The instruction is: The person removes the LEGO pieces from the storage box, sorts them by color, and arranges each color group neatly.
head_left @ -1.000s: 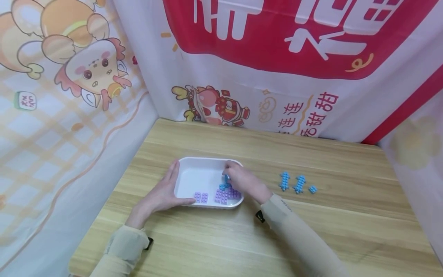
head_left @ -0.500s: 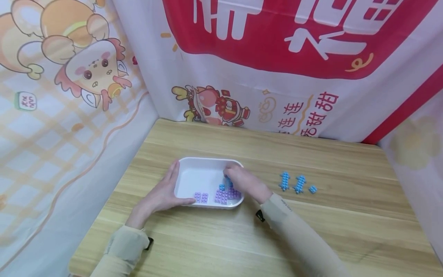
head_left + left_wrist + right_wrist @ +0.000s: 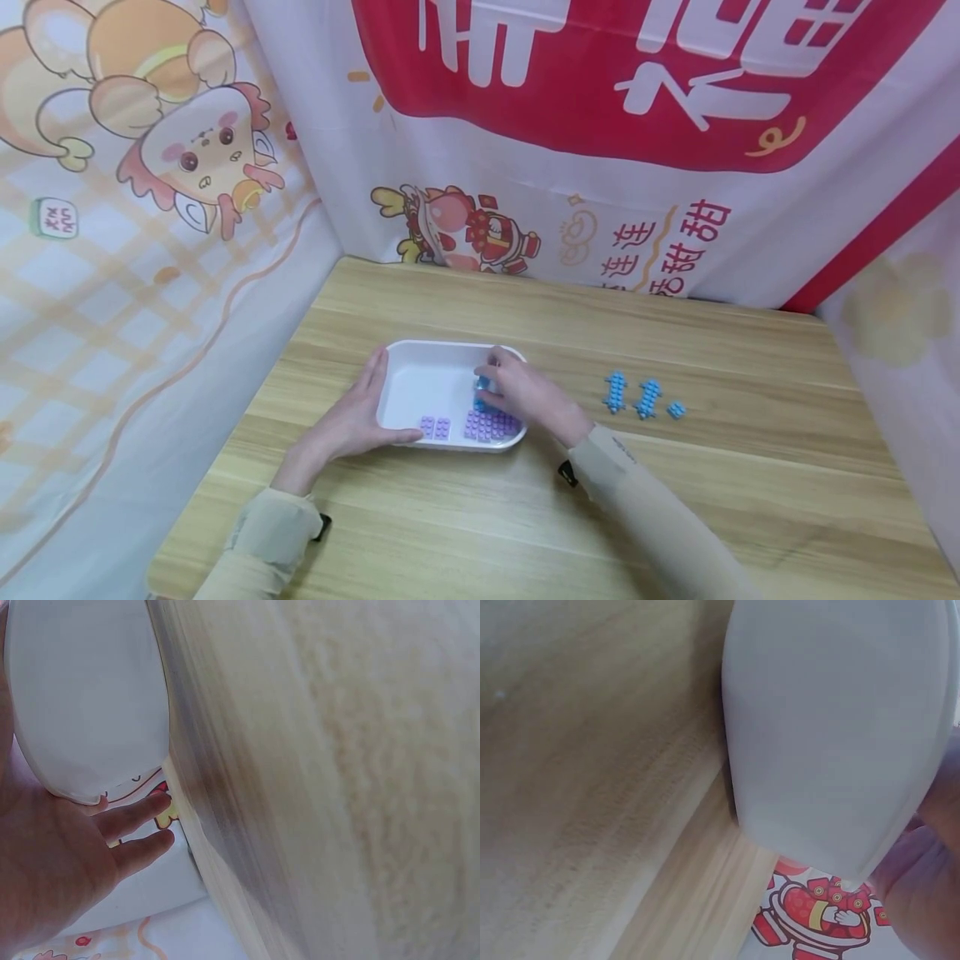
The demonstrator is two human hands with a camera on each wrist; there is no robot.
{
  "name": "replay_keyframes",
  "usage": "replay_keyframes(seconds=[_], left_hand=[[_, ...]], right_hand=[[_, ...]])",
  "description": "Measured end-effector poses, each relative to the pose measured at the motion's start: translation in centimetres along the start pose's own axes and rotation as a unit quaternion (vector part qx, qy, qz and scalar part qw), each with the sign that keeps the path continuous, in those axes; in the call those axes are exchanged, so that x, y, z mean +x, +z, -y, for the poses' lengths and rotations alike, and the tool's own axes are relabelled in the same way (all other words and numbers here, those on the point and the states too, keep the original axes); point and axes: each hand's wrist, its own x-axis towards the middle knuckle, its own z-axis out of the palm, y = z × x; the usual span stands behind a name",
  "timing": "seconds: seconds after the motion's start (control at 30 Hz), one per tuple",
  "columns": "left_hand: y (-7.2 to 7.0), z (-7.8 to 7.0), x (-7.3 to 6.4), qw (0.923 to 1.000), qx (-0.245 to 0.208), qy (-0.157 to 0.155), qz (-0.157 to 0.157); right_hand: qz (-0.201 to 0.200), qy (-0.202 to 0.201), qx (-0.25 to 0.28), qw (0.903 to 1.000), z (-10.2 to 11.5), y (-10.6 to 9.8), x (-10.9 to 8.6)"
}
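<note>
A white tray (image 3: 420, 375) stands on the table with light purple building bricks (image 3: 491, 425) along its front right part and two more light purple bricks (image 3: 435, 427) at the front left. My left hand (image 3: 356, 417) rests on the tray's left end, fingers spread along the side and thumb on the front rim. In the left wrist view its fingers (image 3: 135, 832) are fairly straight beside the tray wall. My right hand (image 3: 528, 392) reaches over the right end and holds a blue building brick (image 3: 482, 385) between thumb and fingers. In the right wrist view the tray wall hides that brick.
Right of the tray, two long blue brick pieces (image 3: 616, 393) and a small blue brick (image 3: 677, 409) lie on the wooden table (image 3: 450, 517). Printed cloth (image 3: 570, 217) hangs behind the table and along its left side.
My right hand has shifted slightly left inside the tray, its fingers changing their hold on the blue brick. The left hand and the tray stay put.
</note>
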Motion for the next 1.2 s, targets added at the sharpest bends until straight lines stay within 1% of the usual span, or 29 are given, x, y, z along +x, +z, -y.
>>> replay_keyframes(seconds=[0.13, 0.27, 0.37, 0.57, 0.8, 0.97, 1.1, 1.2], left_hand=[[0.0, 0.0, 0.0, 1.0000, 0.000, 0.001, 0.000], [0.0, 0.0, 0.0, 1.0000, 0.000, 0.002, 0.000], [0.0, 0.0, 0.0, 1.0000, 0.000, 0.003, -0.001], [0.0, 0.0, 0.0, 1.0000, 0.001, 0.002, 0.000], [0.1, 0.1, 0.0, 1.0000, 0.003, 0.003, -0.001], [0.1, 0.1, 0.0, 1.0000, 0.004, 0.002, 0.000], [0.1, 0.0, 0.0, 1.0000, 0.005, -0.001, 0.000], [0.0, 0.0, 0.0, 1.0000, 0.003, -0.002, 0.001]], right_hand=[[-0.024, -0.010, 0.006, 0.9996, 0.0, 0.2, -0.3], [-0.048, -0.015, 0.029, 0.9983, 0.1, 0.3, -0.5], [-0.066, -0.019, 0.052, 0.9963, 0.1, 0.4, -0.8], [-0.103, -0.036, 0.074, 0.9912, 0.1, 0.6, -1.5], [-0.119, -0.037, 0.090, 0.9880, 0.0, 0.8, -2.3], [-0.127, -0.037, 0.111, 0.9849, -0.3, 0.7, -2.9], [-0.137, -0.037, 0.122, 0.9823, -0.6, 0.5, -3.9], [-0.144, -0.028, 0.129, 0.9807, -0.9, 0.3, -4.8]])
